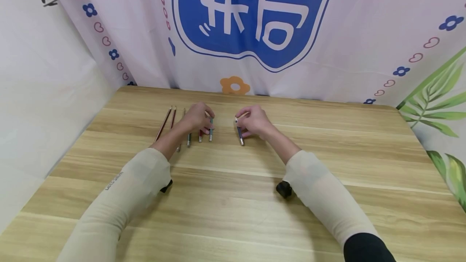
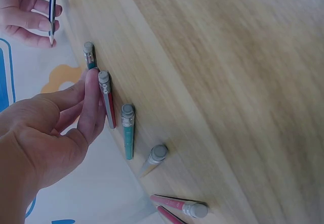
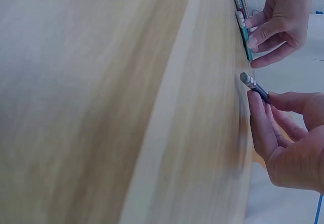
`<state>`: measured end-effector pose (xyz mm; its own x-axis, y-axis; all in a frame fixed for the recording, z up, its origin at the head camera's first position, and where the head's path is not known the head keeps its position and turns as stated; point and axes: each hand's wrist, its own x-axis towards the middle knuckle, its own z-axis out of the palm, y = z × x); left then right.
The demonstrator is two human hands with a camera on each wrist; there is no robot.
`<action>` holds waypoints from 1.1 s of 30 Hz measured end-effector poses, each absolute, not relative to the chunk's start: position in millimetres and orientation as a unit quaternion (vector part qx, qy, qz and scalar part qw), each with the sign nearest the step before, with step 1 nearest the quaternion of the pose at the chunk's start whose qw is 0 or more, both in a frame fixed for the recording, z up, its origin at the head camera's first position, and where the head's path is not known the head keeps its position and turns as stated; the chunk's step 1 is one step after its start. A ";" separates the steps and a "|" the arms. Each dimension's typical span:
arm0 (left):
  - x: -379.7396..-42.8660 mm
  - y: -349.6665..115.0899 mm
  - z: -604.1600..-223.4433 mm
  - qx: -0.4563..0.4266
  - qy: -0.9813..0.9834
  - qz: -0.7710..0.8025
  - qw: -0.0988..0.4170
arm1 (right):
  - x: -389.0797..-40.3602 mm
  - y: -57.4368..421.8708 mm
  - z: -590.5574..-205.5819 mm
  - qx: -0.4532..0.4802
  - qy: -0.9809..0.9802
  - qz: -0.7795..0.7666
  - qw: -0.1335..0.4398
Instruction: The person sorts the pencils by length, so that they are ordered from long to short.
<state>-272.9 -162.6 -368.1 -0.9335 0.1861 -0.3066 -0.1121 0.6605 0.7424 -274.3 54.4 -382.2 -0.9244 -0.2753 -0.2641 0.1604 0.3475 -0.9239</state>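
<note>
Between the thumb and fingers of my right hand (image 1: 253, 120) is a dark blue pencil (image 1: 240, 134), gripped with its silver eraser end toward me. The right wrist view shows this pencil (image 3: 256, 88) tilted, its eraser end off the tabletop. To the left, my left hand (image 1: 198, 117) pinches a teal pencil (image 1: 211, 132) at the right end of a row; its eraser end (image 2: 89, 49) shows past the fingertips in the left wrist view. Next to it lie a red pencil (image 2: 109, 102), another teal pencil (image 2: 128, 133) and a pale one (image 2: 156, 155).
Two dark red pencils (image 1: 164, 124) lie at the row's left end, partly behind my left forearm. The wood-grain table (image 1: 225, 213) ends at a printed cloth (image 1: 145, 51) along the back. Black wrist devices (image 1: 284, 189) sit below both sleeves.
</note>
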 end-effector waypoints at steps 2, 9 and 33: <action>-272.9 -162.8 -368.0 0.020 0.892 0.413 0.181 | -274.9 52.1 -383.2 -0.037 0.798 -0.571 0.191; -271.6 -162.9 -366.9 0.023 0.891 0.417 0.178 | -275.4 44.4 -383.8 -0.041 0.798 -0.571 0.188; -274.0 -163.0 -369.5 0.025 0.889 0.423 0.172 | -277.0 15.0 -385.6 -0.049 0.795 -0.573 0.191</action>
<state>-274.0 -163.0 -369.5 -0.9395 0.1899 -0.2851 -0.1014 0.6409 0.7609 -277.0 15.0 -385.6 -0.9223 -0.2966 -0.2477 0.1410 0.3385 -0.9303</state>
